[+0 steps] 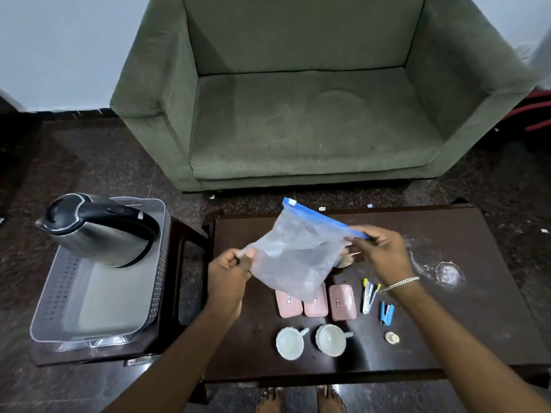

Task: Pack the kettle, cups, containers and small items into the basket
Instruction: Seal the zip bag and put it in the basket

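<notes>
Green sofa (pixel 298 114); pink containers (pixel 343 302); white cups (pixel 290 343); blue, possibly stapler (pixel 386 313).

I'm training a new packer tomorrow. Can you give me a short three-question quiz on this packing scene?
1. True or false: the kettle is already in the basket.
2. How many cups stand on the table?
3. What do both hands hold? A) a pink container B) a zip bag C) a stapler

Key:
1. True; it sits at the basket's far end.
2. Two, side by side near the front edge.
3. B; the left hand pinches the bag's lower corner, the right hand its blue zip strip. The pink containers and blue stapler lie on the table.
</notes>
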A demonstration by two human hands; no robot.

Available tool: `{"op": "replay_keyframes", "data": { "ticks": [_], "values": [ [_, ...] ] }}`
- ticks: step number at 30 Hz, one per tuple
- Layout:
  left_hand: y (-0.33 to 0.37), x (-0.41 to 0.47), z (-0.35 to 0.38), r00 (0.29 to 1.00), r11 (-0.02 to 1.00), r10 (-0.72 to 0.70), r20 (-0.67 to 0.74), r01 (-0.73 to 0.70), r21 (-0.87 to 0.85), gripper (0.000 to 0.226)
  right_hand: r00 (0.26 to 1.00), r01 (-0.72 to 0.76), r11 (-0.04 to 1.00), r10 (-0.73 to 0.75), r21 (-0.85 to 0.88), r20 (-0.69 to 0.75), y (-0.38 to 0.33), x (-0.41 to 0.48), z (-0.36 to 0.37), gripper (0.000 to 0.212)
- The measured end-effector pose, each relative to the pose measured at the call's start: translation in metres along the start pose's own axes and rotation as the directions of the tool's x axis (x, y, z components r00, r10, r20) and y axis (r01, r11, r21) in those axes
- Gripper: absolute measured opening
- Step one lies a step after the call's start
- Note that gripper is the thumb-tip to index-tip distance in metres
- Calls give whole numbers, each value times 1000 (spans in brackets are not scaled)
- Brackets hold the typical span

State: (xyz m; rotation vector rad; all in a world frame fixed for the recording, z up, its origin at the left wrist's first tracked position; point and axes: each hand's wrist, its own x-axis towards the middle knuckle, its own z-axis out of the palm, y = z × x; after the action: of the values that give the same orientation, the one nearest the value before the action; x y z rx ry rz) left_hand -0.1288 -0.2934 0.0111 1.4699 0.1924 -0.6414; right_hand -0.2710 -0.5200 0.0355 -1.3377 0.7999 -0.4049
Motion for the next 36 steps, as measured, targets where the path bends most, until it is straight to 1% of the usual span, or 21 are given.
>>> {"op": "replay_keyframes", "data": {
  "ticks": [1,3,5,6,8,9,10,12,14,15,17,18,20,22,23,24,25,27,29,32,36],
  "values": [
    [0,-1,1,998,1000,1,56,-1,7,20,999,13,1000,-12,8,-35,-3,3,-5,15],
    [0,-6,6,982,1000,6,190,-9,15,28,999,16,999,-14,44,-42,-3,7,-8,14],
    [5,-8,9,951,1000,18,309,-12,-22,35,1000,-8,995,7,95,9,-5,9,-5,16],
    [9,-9,10,933,999,32,359,-18,-43,45,999,-3,995,-1,102,44,-8,10,-4,18],
    [19,-7,11,896,999,49,442,-39,-30,66,993,34,996,-43,78,110,-16,14,-4,20],
    [25,-6,12,874,999,50,484,-53,-8,68,989,49,997,-57,57,134,-20,15,-5,22],
    [29,-6,13,845,997,56,532,-73,11,66,986,55,998,-59,33,154,-23,16,-5,23],
    [35,-7,17,784,987,82,616,-151,61,52,983,48,999,-47,-6,180,-28,16,-3,21],
    [37,-10,23,735,960,107,669,-251,122,32,986,54,998,-49,-26,156,-29,16,3,18],
    [36,-12,26,724,946,116,680,-289,146,24,991,66,997,-61,-41,122,-28,15,6,25],
    [33,-15,28,742,933,132,657,-317,170,17,994,94,993,-90,-76,64,-27,14,9,52],
    [32,-16,29,766,936,138,627,-308,170,21,994,101,990,-96,-97,57,-26,12,9,67],
    [29,-16,29,810,946,141,569,-280,164,32,993,90,988,-80,-128,84,-23,6,7,91],
    [28,-18,29,833,944,149,533,-280,174,41,986,75,992,-58,-105,159,-21,-2,2,103],
    [28,-18,29,837,940,148,527,-285,189,44,976,64,995,-47,-76,213,-19,-4,1,103],
    [28,-19,29,836,935,142,530,-289,205,47,964,53,998,-39,-46,263,-18,-7,0,98],
    [28,-20,29,832,932,134,539,-291,217,49,955,50,998,-37,-39,295,-16,-9,0,88],
    [30,-22,30,837,936,121,533,-275,220,52,948,64,995,-37,-77,315,-15,-9,-2,62],
    [30,-22,30,870,952,117,479,-235,195,57,950,78,991,-41,-106,310,-14,-8,-4,48],
    [30,-20,28,909,972,115,401,-187,146,59,954,113,988,-78,-108,290,-16,-5,-5,48],
    [32,-22,27,914,955,188,360,-255,150,56,964,85,994,-66,-64,257,-20,-4,-2,63]
  ]
}}
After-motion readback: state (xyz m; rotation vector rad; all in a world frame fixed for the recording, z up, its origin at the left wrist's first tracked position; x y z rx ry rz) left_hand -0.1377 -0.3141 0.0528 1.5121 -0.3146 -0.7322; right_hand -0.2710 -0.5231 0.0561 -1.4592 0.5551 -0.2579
